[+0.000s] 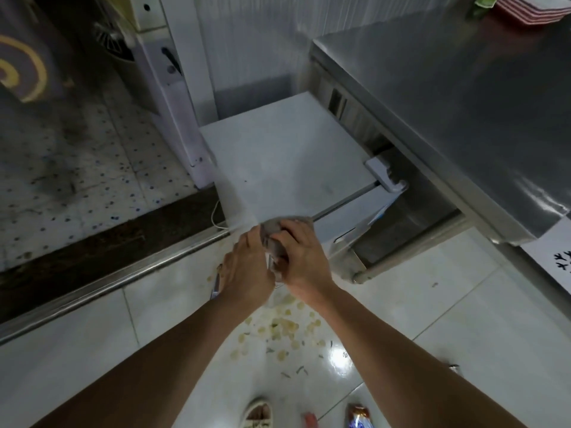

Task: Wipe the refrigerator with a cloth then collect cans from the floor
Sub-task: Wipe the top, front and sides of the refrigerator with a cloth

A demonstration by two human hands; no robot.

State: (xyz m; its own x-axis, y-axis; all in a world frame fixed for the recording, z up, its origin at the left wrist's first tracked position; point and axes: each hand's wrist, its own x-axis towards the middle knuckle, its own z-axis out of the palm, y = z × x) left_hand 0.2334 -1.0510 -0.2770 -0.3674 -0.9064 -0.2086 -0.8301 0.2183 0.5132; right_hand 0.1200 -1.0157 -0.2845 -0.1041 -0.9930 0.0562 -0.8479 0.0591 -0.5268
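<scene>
Head view, near to far. At the bottom edge, on the white tiled floor (463, 304), you see the toe of a light woven shoe (258, 412), a small red object (310, 419) whose nature cannot be told, and a shiny can (358, 415) lying just beside it. Beyond your feet, pale scraps (278, 329) lie scattered over the tiles, near a bright glare spot. Your two bare forearms converge above this litter. Your left hand (247, 267) and right hand (301, 257) meet at the centre, both holding the grey cloth (273, 239) bunched between them: the right fingers curl over its top, the left fingers close on its left side, thumb hidden. A thin metallic object (216, 287) shows just below the left hand; what it is cannot be told. The cloth sits at the near edge of the white refrigerator (287, 156), a low unit whose flat top extends away from you; whether the cloth touches the surface is unclear. A white hinge bracket (386, 177) sits at its right side. To the right stands a stainless-steel counter (448, 103), with stacked red-and-white trays (531, 7) at its far corner. To the left, a metal threshold strip (123, 273) borders a speckled, stained floor (77, 168), and a white post (179, 97) rises behind the refrigerator.
</scene>
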